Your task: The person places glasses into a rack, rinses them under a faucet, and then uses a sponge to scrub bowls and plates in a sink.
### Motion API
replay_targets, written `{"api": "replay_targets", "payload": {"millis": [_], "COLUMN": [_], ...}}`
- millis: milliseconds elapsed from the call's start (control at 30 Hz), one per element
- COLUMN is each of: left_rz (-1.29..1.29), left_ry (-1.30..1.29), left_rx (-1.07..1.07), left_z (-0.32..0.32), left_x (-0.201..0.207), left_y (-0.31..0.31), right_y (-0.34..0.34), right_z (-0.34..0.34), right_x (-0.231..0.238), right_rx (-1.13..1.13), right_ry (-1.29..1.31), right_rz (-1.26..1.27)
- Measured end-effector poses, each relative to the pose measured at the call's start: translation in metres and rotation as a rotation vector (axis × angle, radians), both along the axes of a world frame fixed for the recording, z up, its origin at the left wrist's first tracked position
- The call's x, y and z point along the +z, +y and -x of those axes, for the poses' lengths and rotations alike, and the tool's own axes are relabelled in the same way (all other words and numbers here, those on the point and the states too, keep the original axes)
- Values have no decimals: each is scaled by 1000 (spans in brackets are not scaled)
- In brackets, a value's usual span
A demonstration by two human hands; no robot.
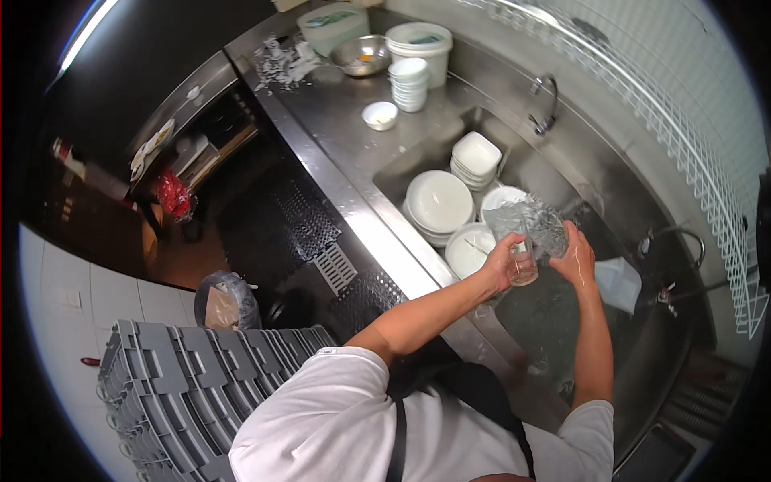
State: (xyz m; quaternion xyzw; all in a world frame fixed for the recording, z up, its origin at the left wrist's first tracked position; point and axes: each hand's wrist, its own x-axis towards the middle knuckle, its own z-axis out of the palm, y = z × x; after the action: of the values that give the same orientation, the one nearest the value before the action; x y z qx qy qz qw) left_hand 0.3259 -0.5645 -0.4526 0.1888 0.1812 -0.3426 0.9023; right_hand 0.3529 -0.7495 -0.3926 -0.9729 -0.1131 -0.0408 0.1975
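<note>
Over the sink (554, 321) my left hand (499, 263) is closed around a clear drinking glass (523, 267), which is tilted. My right hand (576, 255) grips the near right edge of a crumpled grey, shiny, partly see-through mass (526, 223); its exact kind cannot be made out. This mass lies just beyond the glass and covers part of a white bowl (499, 197). Left of my hands stand a white plate stack (439, 201) and a round white dish (468, 251) with a utensil in it. Square white bowls (476, 153) are stacked farther back.
A curved tap (548, 112) rises behind the sink, another (683, 233) at its right. White wire racks (642, 104) run along the wall. The counter holds a small bowl (380, 116), stacked cups (409, 84), a white bucket (426, 52) and a metal bowl (360, 56). Grey crates (201, 377) stand behind me.
</note>
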Motion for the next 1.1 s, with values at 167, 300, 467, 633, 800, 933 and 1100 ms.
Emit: {"api": "replay_targets", "payload": {"millis": [167,300,467,633,800,933,1100], "left_rz": [177,256,193,299,396,232,-301], "left_ry": [354,296,300,200,-59,-337,-613], "left_rx": [162,181,252,314,502,477,465], "left_z": [-15,-25,-29,-48,-77,-106,-159], "left_x": [43,44,40,52,50,91,160], "left_y": [77,154,232,293,363,419,483], "right_y": [52,118,130,131,168,230,297], "right_z": [-14,-16,5,45,47,13,-48], "right_x": [15,38,6,-44,-40,32,125], "right_rx": [106,-49,-271,-350,-220,142,156], "right_ry": [-250,-63,401,607,453,347,124], "right_rz": [411,406,-649,-1848,-2178,-1936,-1577]}}
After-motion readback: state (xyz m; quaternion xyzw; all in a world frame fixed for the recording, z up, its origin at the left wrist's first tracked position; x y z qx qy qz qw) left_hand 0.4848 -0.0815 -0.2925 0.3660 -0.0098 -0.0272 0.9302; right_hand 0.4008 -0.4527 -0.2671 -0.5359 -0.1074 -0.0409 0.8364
